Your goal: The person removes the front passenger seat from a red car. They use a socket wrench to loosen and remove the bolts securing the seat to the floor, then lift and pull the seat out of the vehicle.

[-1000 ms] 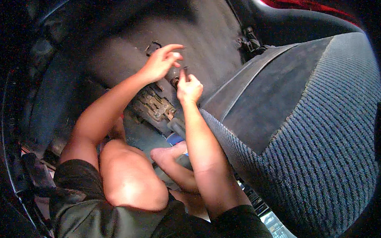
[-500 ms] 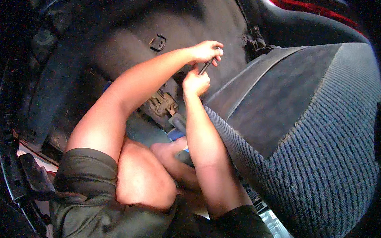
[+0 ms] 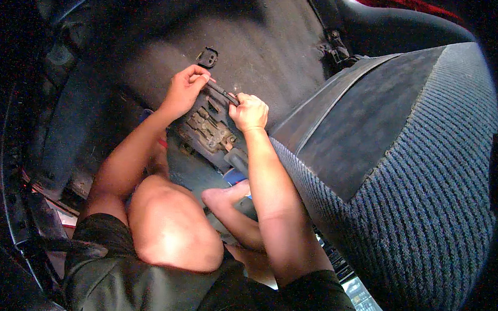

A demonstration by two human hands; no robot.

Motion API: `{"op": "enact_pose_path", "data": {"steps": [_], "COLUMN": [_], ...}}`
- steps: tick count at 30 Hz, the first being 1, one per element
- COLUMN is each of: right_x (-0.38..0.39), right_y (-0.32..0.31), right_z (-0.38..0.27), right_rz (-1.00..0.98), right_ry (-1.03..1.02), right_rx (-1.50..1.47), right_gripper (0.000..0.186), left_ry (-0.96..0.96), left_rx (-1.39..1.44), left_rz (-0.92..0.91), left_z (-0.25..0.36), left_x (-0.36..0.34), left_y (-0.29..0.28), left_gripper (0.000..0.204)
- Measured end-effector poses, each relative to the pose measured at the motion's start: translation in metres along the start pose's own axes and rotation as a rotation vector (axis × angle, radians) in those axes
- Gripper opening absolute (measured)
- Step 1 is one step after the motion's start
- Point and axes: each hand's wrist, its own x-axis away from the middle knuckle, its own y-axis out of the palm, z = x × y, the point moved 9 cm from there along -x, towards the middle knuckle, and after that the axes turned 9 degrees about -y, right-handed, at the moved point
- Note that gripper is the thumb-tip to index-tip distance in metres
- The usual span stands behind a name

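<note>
Between my two hands stretches a thin dark rod [image 3: 223, 91], slanting down to the right. I pinch its upper left end with the fingers of my left hand [image 3: 184, 91]. At the lower right end, my right hand [image 3: 250, 112] is closed round the rod, and the fist hides that end. What kind of tool the rod is does not show. Just below it, a worn metal bracket [image 3: 210, 129] is fixed to the dark vehicle floor. A small black fitting [image 3: 207, 57] lies on the carpet beyond my left hand.
A tilted seat with striped blue-grey fabric [image 3: 413, 201] fills the right side. Dark carpet [image 3: 287, 40] covers the floor ahead. Another metal fitting [image 3: 336, 48] stands by the seat's far corner. My bare knee [image 3: 174, 224] rises between my arms.
My left hand has moved left and slightly nearer. The rod now slants the other way, its left end in that hand. My right hand has shifted only a little.
</note>
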Motion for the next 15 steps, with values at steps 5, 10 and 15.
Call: {"op": "enact_pose_path", "data": {"steps": [5, 10, 15], "right_x": [0.002, 0.012, 0.038], "right_y": [-0.007, -0.012, -0.004], "right_z": [0.017, 0.041, 0.062], "right_rz": [0.094, 0.224, 0.460], "right_ry": [0.270, 0.809, 1.141], "right_rx": [-0.037, -0.158, -0.317], "right_gripper": [0.036, 0.049, 0.046], "left_ry": [-0.008, 0.113, 0.061], "left_rx": [0.021, -0.250, -0.598], "left_rz": [-0.007, -0.241, -0.296], "left_z": [0.027, 0.046, 0.024], "left_x": [-0.037, -0.112, -0.129], "left_y": [0.038, 0.132, 0.231], "left_gripper": [0.020, 0.037, 0.031]}}
